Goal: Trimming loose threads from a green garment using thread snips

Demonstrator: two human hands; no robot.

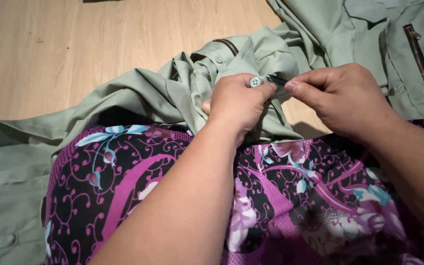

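A pale sage-green garment (172, 93) lies bunched over my lap and the wooden floor. My left hand (236, 100) pinches a fold of this cloth and holds a small pale four-hole button (255, 82) against it with the fingertips. My right hand (344, 95) is closed on a thin dark tool (276, 79), whose tip points at the button; I cannot tell exactly what kind of tool it is. The two hands almost touch at the button.
My lap is covered by black and purple floral fabric (280, 196). More green cloth with a brass zipper (420, 59) lies at the top right, another zipper end (227, 45) near the centre. Light wooden floor (74, 44) spreads at the upper left.
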